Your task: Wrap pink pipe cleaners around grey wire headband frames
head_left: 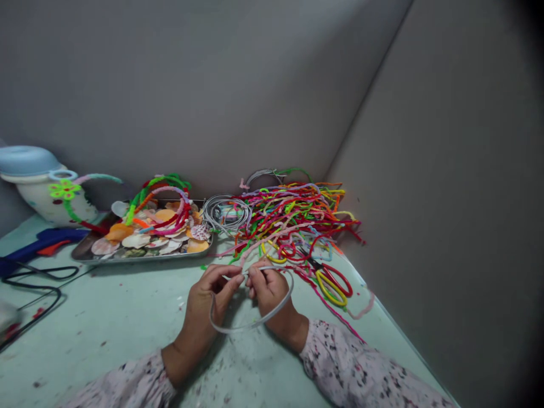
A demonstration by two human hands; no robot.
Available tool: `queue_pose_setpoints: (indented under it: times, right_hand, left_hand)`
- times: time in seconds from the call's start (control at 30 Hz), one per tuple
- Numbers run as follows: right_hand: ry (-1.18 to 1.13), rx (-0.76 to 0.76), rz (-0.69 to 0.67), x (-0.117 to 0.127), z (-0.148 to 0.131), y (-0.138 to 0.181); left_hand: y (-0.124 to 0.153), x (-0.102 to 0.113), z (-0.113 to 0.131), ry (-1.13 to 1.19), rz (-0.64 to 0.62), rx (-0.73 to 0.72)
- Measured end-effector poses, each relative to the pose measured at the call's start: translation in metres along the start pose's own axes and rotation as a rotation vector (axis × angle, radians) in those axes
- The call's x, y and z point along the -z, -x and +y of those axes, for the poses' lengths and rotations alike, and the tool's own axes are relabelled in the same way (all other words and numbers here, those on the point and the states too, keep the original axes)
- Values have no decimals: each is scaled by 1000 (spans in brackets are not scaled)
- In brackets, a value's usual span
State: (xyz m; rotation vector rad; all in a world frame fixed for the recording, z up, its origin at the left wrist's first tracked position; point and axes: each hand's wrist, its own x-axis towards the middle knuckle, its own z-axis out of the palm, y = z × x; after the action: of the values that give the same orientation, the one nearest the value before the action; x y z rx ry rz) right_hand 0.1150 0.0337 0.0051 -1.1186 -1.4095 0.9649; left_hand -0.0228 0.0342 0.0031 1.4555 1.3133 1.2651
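Observation:
Between my hands curves a thin grey hoop [240, 329], its loop bowing toward me over the table. My left hand [208, 300] pinches at one end of it with thumb and forefinger. Close beside it, my right hand [270, 289] grips the other end, its fingers curled together. A fuzzy pale pink pipe cleaner [255, 247] runs from the fingertips back toward the pile; which fingers hold it I cannot tell. Scissors [315, 263] with red and yellow handles lie right of my right hand.
Behind my hands spreads a tangled pile of coloured pipe cleaners [293, 212], beside stacked grey hoops [227, 226]. A metal tray [144, 261] holds shells and colourful wrapped rings [182, 198]. Farther left are a blue glue gun [21, 255], its black cord, and a white blue-lidded container [38, 192]. Walls stand behind and right.

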Motion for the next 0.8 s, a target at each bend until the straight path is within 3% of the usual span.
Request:
queue_pose_setpoints:
  times: [0.8]
  right_hand:
    - [-18,-4,13,-2,2,0]
  left_hand:
    - [-2,1,-2,6,-17,-33]
